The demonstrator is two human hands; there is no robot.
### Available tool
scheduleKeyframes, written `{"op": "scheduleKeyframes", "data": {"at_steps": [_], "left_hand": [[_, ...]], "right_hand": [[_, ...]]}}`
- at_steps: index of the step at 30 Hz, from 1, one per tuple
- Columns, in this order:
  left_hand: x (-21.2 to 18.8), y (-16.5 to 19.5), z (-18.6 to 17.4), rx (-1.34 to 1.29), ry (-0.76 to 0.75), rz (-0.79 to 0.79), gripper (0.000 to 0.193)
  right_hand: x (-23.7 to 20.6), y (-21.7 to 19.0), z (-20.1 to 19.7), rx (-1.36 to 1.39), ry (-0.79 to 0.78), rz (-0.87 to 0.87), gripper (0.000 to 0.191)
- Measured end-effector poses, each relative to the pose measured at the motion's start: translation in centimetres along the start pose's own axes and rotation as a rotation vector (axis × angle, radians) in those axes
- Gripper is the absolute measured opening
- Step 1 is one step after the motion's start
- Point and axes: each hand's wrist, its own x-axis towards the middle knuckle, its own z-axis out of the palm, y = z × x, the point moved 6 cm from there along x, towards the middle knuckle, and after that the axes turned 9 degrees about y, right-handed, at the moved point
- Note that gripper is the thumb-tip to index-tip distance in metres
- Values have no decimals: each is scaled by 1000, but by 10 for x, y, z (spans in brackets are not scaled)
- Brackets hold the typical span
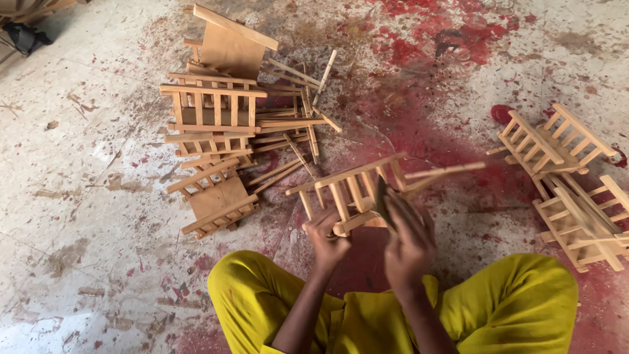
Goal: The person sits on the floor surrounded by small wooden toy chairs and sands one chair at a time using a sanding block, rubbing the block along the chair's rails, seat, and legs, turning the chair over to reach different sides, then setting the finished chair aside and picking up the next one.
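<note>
I see the left hand (325,237) at about six o'clock in the frame, fingers curled tight around the lower rail of a small slatted wooden rack (357,190). The right hand (407,231) sits just beside it at five o'clock, fingers pressed together and laid flat against the rack's near side; a dark flat piece (382,202) lies under those fingers, though motion blur keeps me from telling what it is. The rack is lifted off the floor, tilted, its top rail running up toward two o'clock, and it hangs over the person's yellow-clad knees (524,295).

At ten to eleven o'clock lies a pile of finished racks (213,108) mixed with loose wooden sticks (288,134), some racks stacked, one tipped on its side. At three o'clock, well apart from the hands, two more racks (563,177) rest against each other. The concrete floor (85,196) is pale and stained, with a wide red patch (426,39) spreading from twelve o'clock down under the rack.
</note>
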Motion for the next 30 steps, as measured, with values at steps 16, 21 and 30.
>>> {"op": "scheduleKeyframes", "data": {"at_steps": [16, 21, 30], "left_hand": [[-11, -6, 16, 41, -90, 22, 22], [-7, 14, 13, 58, -49, 170, 15], [2, 25, 4, 45, -20, 157, 29]], "right_hand": [[11, -3, 21, -1, -227, 43, 58], [3, -12, 24, 95, -143, 121, 53], [6, -16, 23, 112, -169, 69, 57]]}}
